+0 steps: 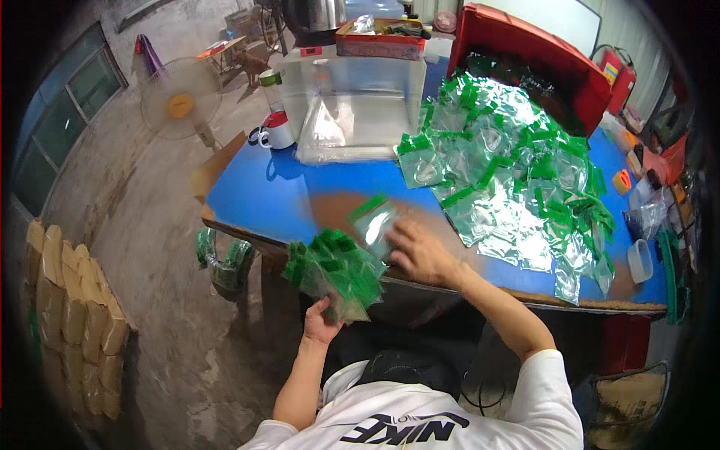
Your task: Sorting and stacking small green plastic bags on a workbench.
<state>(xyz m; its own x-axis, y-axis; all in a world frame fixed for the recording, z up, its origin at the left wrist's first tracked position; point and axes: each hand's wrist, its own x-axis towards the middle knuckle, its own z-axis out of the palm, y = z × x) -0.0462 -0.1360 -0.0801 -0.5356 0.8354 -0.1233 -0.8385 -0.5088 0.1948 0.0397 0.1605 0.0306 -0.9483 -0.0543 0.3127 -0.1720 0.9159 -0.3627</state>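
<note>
Near the table's front edge, my left hand [322, 321] is closed on the lower end of a fanned bunch of small clear plastic bags with green tops [337, 271]. One more such bag [374, 226] lies against the fingers of my right hand [421, 253], just right of the bunch. That hand is blurred, and whether it pinches the bag or only touches it does not show clearly. A large heap of the same green-topped bags [510, 172] spreads over the right side of the blue table [255, 196].
A clear plastic box [360, 112] stands at the back, with a red tin [381, 46] on top. Left of it is a white mug [277, 133]. A red bin [551, 67] lies tipped behind the heap. A fan [180, 105] and stacked brown packages [75, 315] are at left.
</note>
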